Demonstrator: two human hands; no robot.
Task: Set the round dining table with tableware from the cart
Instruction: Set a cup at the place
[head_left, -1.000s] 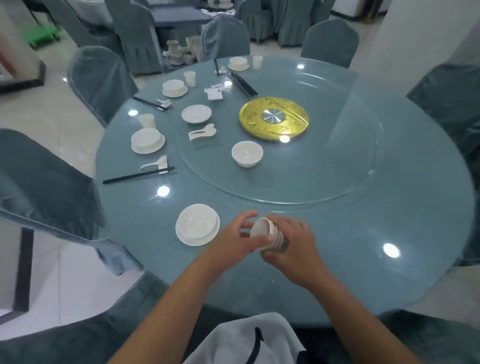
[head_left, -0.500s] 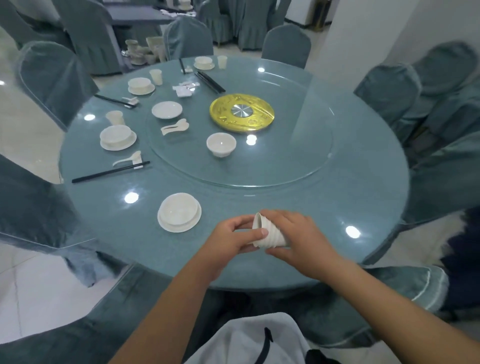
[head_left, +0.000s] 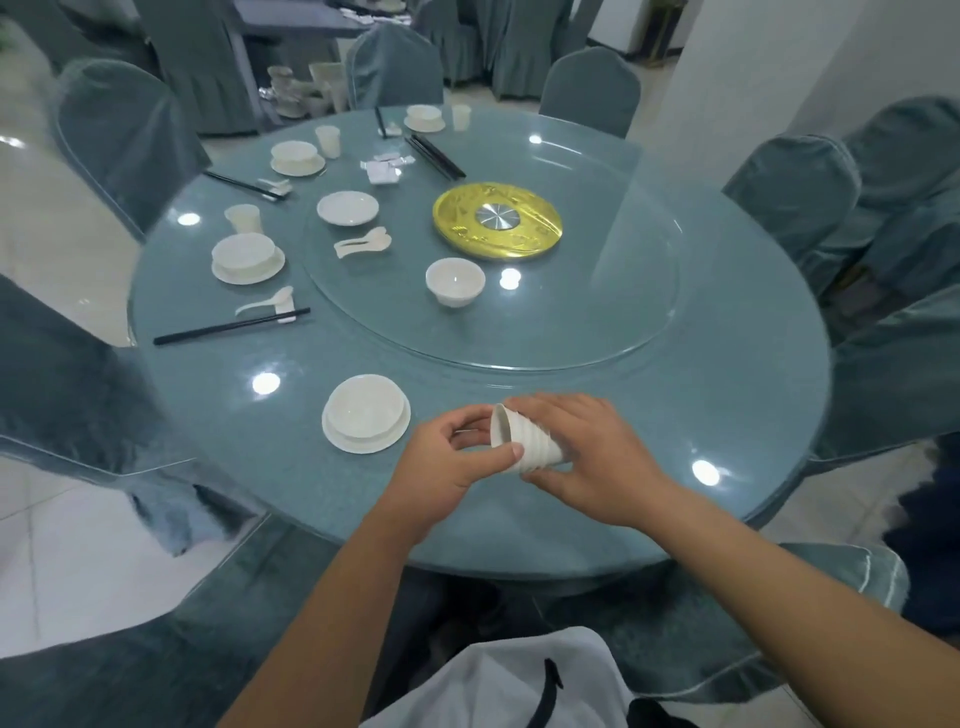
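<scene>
Both grips hold cup stack (head_left: 524, 444) sideways, mouth leftward.

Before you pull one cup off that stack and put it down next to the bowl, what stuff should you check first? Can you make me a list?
1. Stack of cups held firmly: ok, the right hand wraps round it.
2. Left hand on the end cup: ok, its fingers pinch the rim.
3. End cup loose enough to slide off: cannot tell.
4. Bare table beside the nearest bowl and plate: ok.
5. This place has no cup yet: ok; the next setting has a cup.
6. Cups clean inside: cannot tell.
</scene>
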